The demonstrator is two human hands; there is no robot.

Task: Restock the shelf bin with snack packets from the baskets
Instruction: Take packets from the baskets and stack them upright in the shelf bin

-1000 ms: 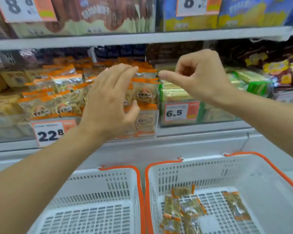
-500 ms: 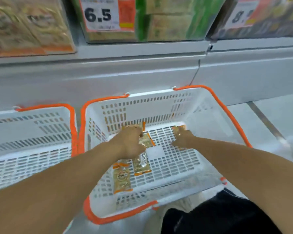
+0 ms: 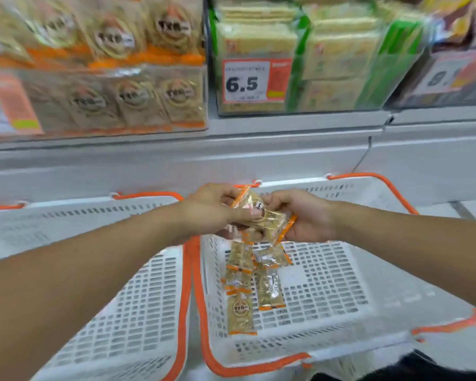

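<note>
Orange-edged snack packets (image 3: 261, 215) sit pinched between both hands, left (image 3: 212, 210) and right (image 3: 305, 215), above the basket (image 3: 368, 270).

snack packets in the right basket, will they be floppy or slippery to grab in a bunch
Probably floppy: the snack packets gripped between the left hand and right hand splay at odd angles. Likely slippery, as the clear wrappers look glossy. Seemingly light: several are held at once above the right basket.
</note>
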